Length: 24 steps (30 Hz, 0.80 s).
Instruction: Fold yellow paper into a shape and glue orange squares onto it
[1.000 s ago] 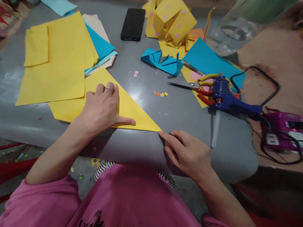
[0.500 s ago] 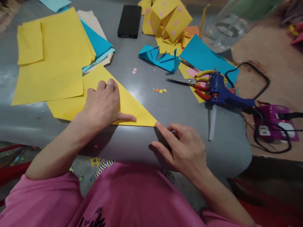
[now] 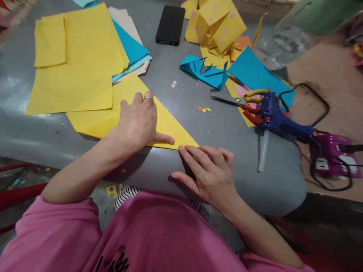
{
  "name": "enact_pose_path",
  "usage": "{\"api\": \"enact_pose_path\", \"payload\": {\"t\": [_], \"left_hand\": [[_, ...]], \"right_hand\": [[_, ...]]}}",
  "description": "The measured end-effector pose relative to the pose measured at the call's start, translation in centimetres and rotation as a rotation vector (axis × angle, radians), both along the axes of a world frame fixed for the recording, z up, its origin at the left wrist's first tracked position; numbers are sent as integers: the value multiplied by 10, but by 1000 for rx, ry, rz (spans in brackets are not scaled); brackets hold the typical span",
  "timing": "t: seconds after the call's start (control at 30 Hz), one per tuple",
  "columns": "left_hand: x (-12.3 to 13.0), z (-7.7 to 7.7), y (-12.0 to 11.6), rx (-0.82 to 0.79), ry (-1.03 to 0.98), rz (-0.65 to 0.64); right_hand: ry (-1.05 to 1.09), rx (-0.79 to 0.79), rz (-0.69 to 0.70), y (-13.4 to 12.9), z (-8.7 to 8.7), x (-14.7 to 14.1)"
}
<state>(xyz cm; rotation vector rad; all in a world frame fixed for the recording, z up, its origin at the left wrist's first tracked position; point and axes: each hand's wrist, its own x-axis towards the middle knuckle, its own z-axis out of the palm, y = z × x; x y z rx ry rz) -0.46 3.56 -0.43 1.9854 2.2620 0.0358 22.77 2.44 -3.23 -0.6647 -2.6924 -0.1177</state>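
A folded yellow sheet of paper lies near the front edge of the grey table, with a pointed corner toward the right. My left hand, a ring on one finger, presses down on it. Its fingers are bent with their tips hidden, and the thumb is stretched out along the fold. At the right corner, the fingers of my right hand are extended and touch the folded edge, the thumb held apart below. Neither hand grips the paper. Larger yellow sheets overlap its left end.
A black phone lies at the back. Right of it are a dotted yellow paper shape, a folded blue paper piece, scissors and a blue glue gun. Its cord runs near a purple power strip. A clear container stands at the back right.
My right hand has moved from the sheet's tip leftward along the folded edge, and its fingers now lie flatter. My left hand stays on the paper. The view has shifted slightly.
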Motion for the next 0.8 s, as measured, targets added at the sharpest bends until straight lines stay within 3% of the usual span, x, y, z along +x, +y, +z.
{"api": "enact_pose_path", "payload": {"t": [0.33,0.63,0.8], "left_hand": [[3,-2,3,17,-16,35],[-1,-6,1,41,-10,2],[-1,-3,0,22,9,4]], "right_hand": [[45,27,15,-20,-7,-45],[90,-45,32,-40,-19,-90],[96,-41,-40,-33,-12,-70]]}}
